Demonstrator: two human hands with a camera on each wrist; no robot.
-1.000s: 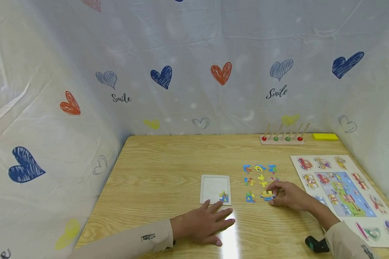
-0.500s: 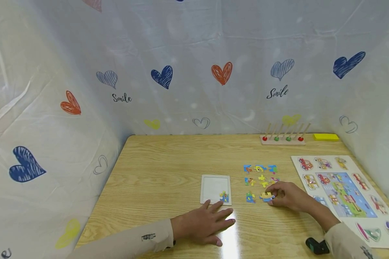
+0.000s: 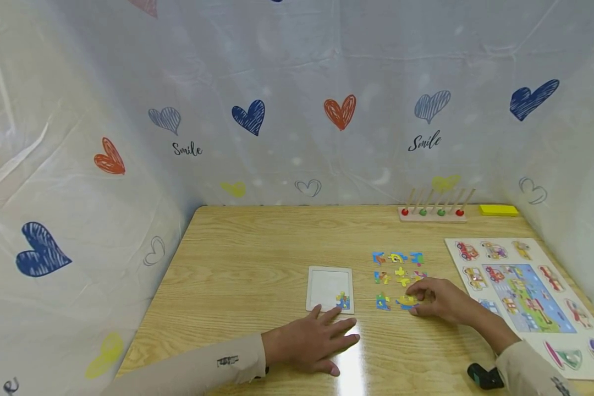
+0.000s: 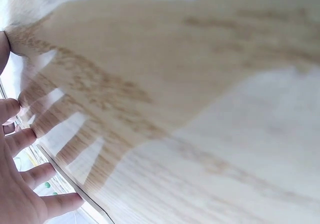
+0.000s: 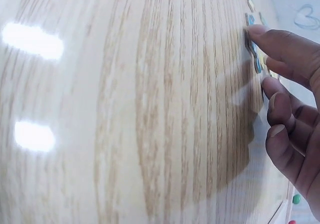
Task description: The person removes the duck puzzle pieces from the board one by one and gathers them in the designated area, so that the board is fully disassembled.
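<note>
With thumb and index finger, my right hand (image 3: 445, 300) pinches a yellow-and-blue jigsaw puzzle piece (image 3: 405, 301) low at the table; in the right wrist view the thumb (image 5: 257, 30) is at the piece's edge (image 5: 253, 51). Several other puzzle pieces (image 3: 382, 301) lie around it in loose rows. To their left is a square white puzzle tray (image 3: 330, 268), with one piece (image 3: 343, 300) in its lower right corner. My left hand (image 3: 314, 341) lies flat with fingers spread, fingertips at the tray's front edge; the left wrist view shows the fingers (image 4: 37, 176) along that edge.
A large picture puzzle board (image 3: 520, 341) lies at the right. Along the back edge stand a pegged wooden base (image 3: 432, 218) with red and green beads and a yellow block (image 3: 498, 210). A dark object (image 3: 484, 377) lies near the right sleeve. Heart-printed sheets hang around the table.
The yellow-and-blue piece has shifted slightly left and now looks flatter on the table under the right fingers. The left hand has stayed in place.
</note>
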